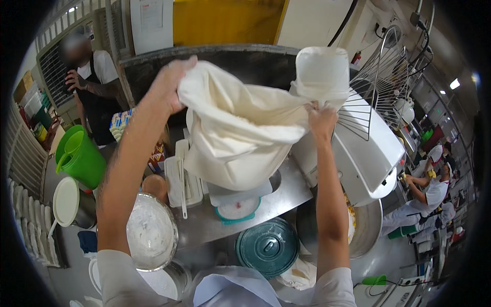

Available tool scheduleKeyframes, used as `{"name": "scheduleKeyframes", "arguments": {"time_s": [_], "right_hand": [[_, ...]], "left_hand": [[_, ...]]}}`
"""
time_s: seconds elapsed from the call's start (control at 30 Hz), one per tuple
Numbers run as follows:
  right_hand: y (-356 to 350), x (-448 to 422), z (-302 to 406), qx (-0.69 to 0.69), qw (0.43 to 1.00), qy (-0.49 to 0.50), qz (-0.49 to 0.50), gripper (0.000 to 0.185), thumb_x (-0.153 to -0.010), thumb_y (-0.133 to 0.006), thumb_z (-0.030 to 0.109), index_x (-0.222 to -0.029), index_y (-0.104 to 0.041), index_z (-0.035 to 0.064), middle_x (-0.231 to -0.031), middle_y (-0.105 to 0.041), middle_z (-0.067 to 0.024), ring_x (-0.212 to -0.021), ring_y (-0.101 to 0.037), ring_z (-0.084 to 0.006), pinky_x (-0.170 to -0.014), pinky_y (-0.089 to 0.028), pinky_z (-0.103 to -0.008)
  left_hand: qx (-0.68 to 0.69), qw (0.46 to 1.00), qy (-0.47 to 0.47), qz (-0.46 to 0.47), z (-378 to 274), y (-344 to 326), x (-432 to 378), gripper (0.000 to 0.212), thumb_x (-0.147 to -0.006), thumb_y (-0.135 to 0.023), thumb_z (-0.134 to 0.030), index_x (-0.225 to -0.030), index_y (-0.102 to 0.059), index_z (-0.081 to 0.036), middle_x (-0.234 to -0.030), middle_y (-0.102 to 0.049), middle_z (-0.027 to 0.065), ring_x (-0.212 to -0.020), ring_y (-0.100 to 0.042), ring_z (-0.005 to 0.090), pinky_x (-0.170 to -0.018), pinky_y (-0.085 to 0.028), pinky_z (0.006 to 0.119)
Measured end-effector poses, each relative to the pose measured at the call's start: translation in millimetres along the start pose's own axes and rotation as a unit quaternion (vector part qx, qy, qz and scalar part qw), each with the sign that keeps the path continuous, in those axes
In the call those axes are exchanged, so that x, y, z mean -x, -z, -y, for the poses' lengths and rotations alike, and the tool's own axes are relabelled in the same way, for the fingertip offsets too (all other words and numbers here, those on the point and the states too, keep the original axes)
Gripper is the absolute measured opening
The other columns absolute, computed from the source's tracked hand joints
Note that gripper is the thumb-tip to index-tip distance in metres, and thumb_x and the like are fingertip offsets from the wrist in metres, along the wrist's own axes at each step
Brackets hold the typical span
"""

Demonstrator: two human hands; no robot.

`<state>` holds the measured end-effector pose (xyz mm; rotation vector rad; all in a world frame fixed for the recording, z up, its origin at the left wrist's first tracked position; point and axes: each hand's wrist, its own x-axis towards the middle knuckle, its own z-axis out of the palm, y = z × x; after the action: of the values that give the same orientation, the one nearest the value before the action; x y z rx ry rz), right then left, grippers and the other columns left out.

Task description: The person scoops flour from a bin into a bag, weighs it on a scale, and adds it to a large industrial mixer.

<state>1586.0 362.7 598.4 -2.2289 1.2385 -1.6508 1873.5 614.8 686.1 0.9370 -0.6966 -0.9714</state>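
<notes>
A large cream cloth sack [234,153] hangs between my two hands over the steel table [218,224], its mouth spread wide. Pale contents [245,119] show inside; what they are I cannot tell. My left hand [170,82] grips the rim at the upper left. On the right side, my right hand [321,117] pinches the other edge, close to a translucent plastic container [322,73]. Under the sack lies a flat grey surface [241,195], partly hidden. A teal-rimmed tub [238,210] with a white lid sits in front of it.
To the right stands a white mixer [364,149] with a wire guard [368,96] and steel bowl [370,230]. A flour-dusted metal bowl [151,230], teal lidded bin [267,245] and green bucket [82,157] are nearby. One person [96,84] stands left; others work far right.
</notes>
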Motion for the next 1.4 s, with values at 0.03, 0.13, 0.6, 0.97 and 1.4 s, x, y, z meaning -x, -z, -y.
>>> {"name": "scheduleKeyframes", "arguments": {"time_s": [0.03, 0.13, 0.6, 0.97, 1.4], "right_hand": [[11, -2, 10, 0.013, 1.0, -0.004, -0.005, 0.034, -0.069, -0.077, 0.02, -0.069, -0.059, -0.008, -0.069, -0.061, -0.0284, -0.071, -0.063, -0.045, -0.064, -0.049, -0.0469], [12, 13, 8, 0.018, 1.0, -0.021, 0.011, 0.035, -0.069, -0.077, 0.021, -0.068, -0.058, -0.008, -0.068, -0.061, -0.0284, -0.07, -0.062, -0.045, -0.064, -0.049, -0.0468], [14, 40, 8, 0.008, 0.997, -0.036, 0.071, 0.039, -0.067, -0.078, 0.026, -0.073, -0.059, -0.0075, -0.074, -0.063, -0.0287, -0.074, -0.063, -0.0439, -0.069, -0.049, -0.0452], [14, 65, -8, 0.001, 0.996, -0.021, 0.089, 0.025, -0.073, -0.07, 0.018, -0.076, -0.061, -0.0052, -0.074, -0.062, -0.0293, -0.075, -0.062, -0.0467, -0.07, -0.049, -0.0495], [17, 72, -16, 0.009, 0.995, 0.001, 0.101, 0.028, -0.073, -0.072, 0.021, -0.076, -0.061, -0.0046, -0.074, -0.063, -0.0271, -0.075, -0.062, -0.0447, -0.07, -0.049, -0.0486]], "left_hand": [[0.024, 1.0, 0.004, -0.012, -4, -6, 2, 0.035, -0.096, -0.052, -0.03, -0.105, -0.059, 0.003, -0.099, -0.067, 0.0139, -0.087, -0.067, 0.021, -0.083, -0.055, 0.037], [0.028, 0.999, 0.015, 0.027, 33, 17, 0, 0.034, -0.097, -0.051, -0.031, -0.107, -0.059, 0.001, -0.099, -0.067, 0.0128, -0.088, -0.067, 0.0208, -0.084, -0.055, 0.037], [-0.14, 0.983, 0.053, -0.108, 65, 75, 43, 0.034, -0.093, -0.057, -0.031, -0.105, -0.06, 0.001, -0.097, -0.067, 0.0128, -0.083, -0.067, 0.0197, -0.072, -0.056, 0.036], [-0.384, 0.909, 0.02, -0.16, 82, 56, 76, 0.036, -0.091, -0.062, -0.03, -0.101, -0.066, 0.004, -0.086, -0.068, 0.0058, -0.073, -0.063, 0.0116, -0.067, -0.05, 0.027], [-0.444, 0.881, -0.046, -0.157, 85, 44, 80, 0.036, -0.089, -0.066, -0.028, -0.094, -0.067, 0.007, -0.081, -0.069, 0.0078, -0.067, -0.062, 0.0106, -0.06, -0.049, 0.026]]}}
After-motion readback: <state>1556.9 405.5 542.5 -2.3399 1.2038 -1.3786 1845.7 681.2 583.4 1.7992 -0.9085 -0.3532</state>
